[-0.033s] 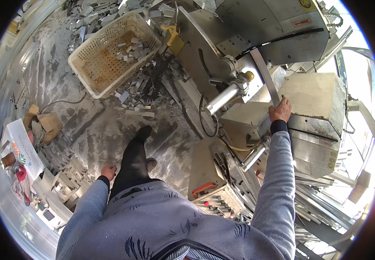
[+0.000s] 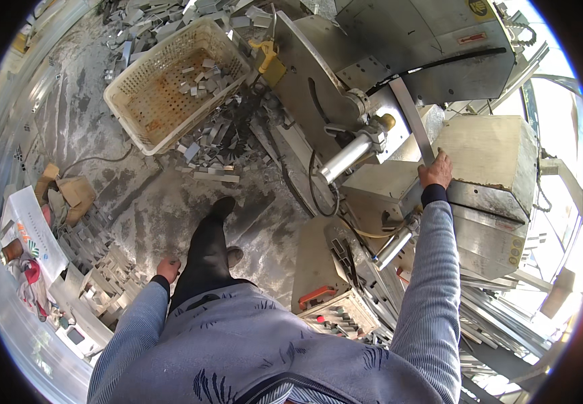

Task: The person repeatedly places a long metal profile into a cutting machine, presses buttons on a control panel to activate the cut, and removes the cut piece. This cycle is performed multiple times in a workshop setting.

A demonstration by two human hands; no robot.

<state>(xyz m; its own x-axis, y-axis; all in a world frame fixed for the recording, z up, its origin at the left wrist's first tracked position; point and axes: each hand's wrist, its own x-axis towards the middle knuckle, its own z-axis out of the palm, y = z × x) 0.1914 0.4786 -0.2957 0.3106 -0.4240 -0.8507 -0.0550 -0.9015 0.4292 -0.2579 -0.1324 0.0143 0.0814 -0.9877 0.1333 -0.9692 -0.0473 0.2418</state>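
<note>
At the right, my right hand [image 2: 436,170] is closed around the near end of a flat, narrow metal strip [image 2: 411,114]. The strip's far end reaches under the large metal housing of a cutting machine [image 2: 433,47]. Below the strip lies a bright metal bed, with a silver clamp cylinder [image 2: 352,153] on its left. A boxy metal housing [image 2: 487,148] stands just right of the hand. My left hand [image 2: 169,267] hangs beside my left thigh, fingers curled in, with nothing visible in it.
A cream plastic basket [image 2: 140,131] with a few metal offcuts stands on the floor, ringed by scattered offcuts [image 2: 217,138]. Stacked profiles [image 2: 113,276] lie at the left near a cardboard box [image 2: 76,195]. Long metal bars [image 2: 500,323] fill the lower right. A black hose [image 2: 315,195] loops by the machine.
</note>
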